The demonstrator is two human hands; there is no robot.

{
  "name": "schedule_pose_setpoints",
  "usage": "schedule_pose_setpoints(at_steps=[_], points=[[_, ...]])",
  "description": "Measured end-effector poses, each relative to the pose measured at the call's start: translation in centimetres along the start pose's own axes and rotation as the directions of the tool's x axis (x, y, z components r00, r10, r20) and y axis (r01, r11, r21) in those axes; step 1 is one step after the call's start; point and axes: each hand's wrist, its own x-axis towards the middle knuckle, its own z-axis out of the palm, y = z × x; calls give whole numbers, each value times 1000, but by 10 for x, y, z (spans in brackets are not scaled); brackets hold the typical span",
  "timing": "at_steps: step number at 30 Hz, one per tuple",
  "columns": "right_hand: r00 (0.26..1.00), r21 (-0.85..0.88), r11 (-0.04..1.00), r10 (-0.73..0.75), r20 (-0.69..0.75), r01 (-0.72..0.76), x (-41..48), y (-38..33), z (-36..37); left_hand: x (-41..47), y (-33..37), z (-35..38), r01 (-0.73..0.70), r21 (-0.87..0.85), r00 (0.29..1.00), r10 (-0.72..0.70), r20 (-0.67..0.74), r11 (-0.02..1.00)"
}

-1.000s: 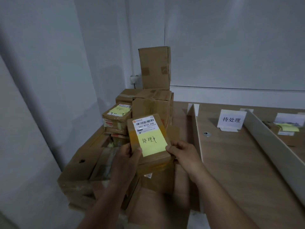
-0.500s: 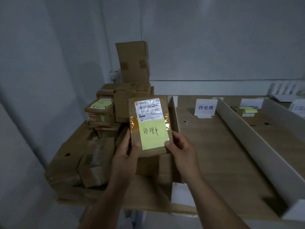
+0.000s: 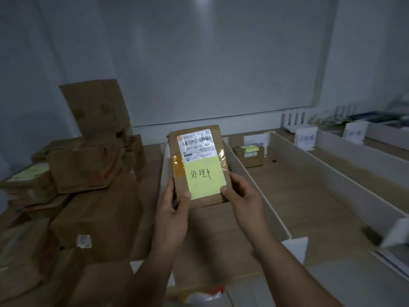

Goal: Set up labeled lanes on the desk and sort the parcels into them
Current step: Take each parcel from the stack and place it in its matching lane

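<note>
A flat brown parcel (image 3: 198, 165) is held up off the desk, face toward the camera, above the leftmost lane. The left hand (image 3: 174, 209) grips its lower left edge with the thumb laid on the front, and the right hand (image 3: 240, 196) grips the lower right edge, its thumb touching the corner of a yellow sticky note (image 3: 204, 177). The note covers the lower half of the parcel's face and bears handwritten characters; above it sits a white shipping label (image 3: 197, 146) with a barcode and the code 507-N705.

Just right of the parcel a white divider (image 3: 254, 196) runs from near to far, walling off the next lane. At the far end of that lane lies a small parcel (image 3: 250, 156) with a yellow note on top, and a white card stands behind it, its text unreadable. Farther right, past a second divider (image 3: 332, 173), two more label cards (image 3: 305, 138) stand at the far ends of their lanes — their print is blurred. The wooden desk (image 3: 298, 196) shows between the dividers.

To the left sits a pile of parcels (image 3: 88, 165) — brown cartons stacked unevenly, with a tall box (image 3: 97, 107) on top, leaning slightly. A plain grey wall (image 3: 210, 63) lies behind.
</note>
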Motion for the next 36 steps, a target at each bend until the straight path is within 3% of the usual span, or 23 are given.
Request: schedule_pose_setpoints(at_steps=[13,26,36], points=[[989,-64,997,26,-146,-35,50,25,-198,-7,12,205,24,5,989,-24,146,1000],[977,-118,989,60,-204,-85,170,81,-280,98,-36,336,38,-3,971,-36,237,999],[961,-153,972,137,-239,-176,250,133,-336,166,-84,431,-13,144,962,-27,271,989]])
